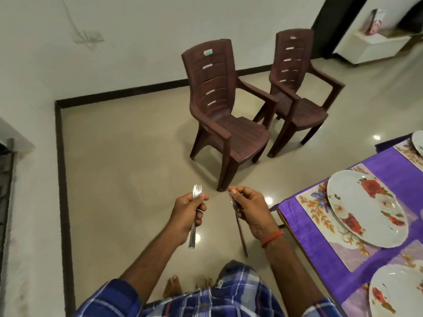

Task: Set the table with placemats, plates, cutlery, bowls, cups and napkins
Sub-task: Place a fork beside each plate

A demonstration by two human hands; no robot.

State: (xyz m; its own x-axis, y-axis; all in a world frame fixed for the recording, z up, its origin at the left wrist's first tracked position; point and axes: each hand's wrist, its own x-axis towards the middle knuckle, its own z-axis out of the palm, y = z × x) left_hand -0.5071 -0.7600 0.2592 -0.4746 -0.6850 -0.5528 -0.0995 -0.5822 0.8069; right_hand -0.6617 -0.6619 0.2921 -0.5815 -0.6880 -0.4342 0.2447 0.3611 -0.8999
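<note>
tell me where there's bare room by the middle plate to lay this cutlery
A bare strip of placemat runs between the middle plate and the table edge. The purple cloth lies free between that mat and the far plate. The plate fills the mat's middle.

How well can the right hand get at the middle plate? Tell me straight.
Probably yes: the right hand, gripping a piece of cutlery, is beside the table corner, with nothing between it and the middle plate.

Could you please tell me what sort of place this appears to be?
Probably a home dining room: a purple-clothed table carries floral placemats and plates, and two brown plastic armchairs stand near the wall on a glossy floor.
</note>
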